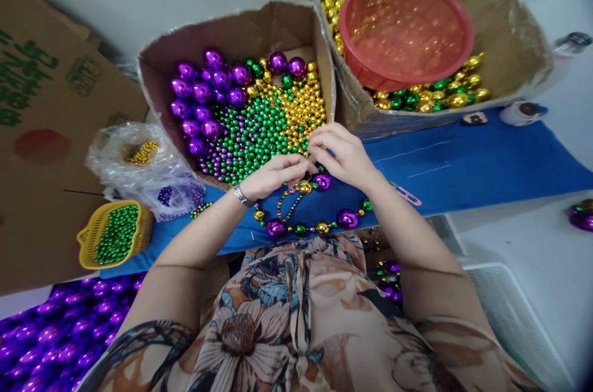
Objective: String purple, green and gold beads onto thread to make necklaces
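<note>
My left hand (282, 171), with a metal watch band at the wrist, has its fingers closed together over the front edge of the bead box. Close beside it, my right hand (340, 154) is pinched, fingertips almost touching the left ones. A bead strand (322, 228) of purple, gold and green beads hangs in a loop below both hands on the blue cloth. Its upper end runs up under my fingers. What is between the right fingertips is too small to make out. Just beyond the hands, the cardboard box (162, 65) holds loose purple, green and gold beads.
A second carton (504, 28) at upper right holds beads and a red basket (407, 74). Left are a yellow basket (86, 250) of green beads and clear plastic bags (106, 151). Pink-handled scissors (407, 194) lie right of my forearm on the blue cloth (486, 163). Purple balls (60, 330) fill the lower left.
</note>
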The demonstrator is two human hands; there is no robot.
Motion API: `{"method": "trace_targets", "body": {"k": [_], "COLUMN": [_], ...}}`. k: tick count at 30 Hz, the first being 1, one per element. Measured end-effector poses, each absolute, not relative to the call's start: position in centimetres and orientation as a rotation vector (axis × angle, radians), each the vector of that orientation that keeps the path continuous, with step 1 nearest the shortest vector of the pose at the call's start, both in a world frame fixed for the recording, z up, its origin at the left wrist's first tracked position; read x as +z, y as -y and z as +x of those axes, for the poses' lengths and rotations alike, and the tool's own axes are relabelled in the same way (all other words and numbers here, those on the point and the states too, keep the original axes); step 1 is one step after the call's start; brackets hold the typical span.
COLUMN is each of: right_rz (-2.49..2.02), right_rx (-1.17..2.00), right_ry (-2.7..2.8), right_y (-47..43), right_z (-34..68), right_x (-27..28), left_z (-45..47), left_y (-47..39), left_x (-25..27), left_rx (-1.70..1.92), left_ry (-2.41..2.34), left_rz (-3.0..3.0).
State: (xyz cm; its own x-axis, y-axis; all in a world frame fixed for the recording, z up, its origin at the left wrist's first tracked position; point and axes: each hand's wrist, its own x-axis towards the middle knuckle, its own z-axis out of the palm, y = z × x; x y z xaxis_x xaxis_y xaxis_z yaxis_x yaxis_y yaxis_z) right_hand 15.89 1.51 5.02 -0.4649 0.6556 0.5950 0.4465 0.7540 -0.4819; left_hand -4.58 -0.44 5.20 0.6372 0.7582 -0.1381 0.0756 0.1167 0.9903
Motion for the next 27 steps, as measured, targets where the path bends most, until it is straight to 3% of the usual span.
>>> {"method": "trace_targets", "body": {"k": [6,13,17,20,25,27], "right_rz": [-1.147,-1.039,-1.050,-1.170,-1.465,-1.426], "right_rx": [0.380,1.396,1.549,1.317,0.369,0.124], "right_ry": [1.877,1.375,1.118,1.234,1.632,1.673], "right_y": [-0.8,3.9,4.9,5.3,5.0,5.1], "right_z": [14.7,13.2,12.8,13.9,16.5,16.6], "right_x": [2.5,-0.8,-1.2,-1.1,-0.8,-0.6], "left_z": [-4.4,-4.5,-4.6,-4.7,-4.5,-4.3], "left_y": [1.0,0.9,0.7,0.7,0.8,0.8], "left_x": [4.6,4.6,4.6,4.5,4.5,4.5], "left_rx": [0.768,0.769,0.780,0.785,0.751,0.746], "left_ry": [-0.845,-0.833,-0.851,-0.869,-0.854,-0.852], "left_rz": [1.148,1.097,1.077,1.062,1.010,0.976]}}
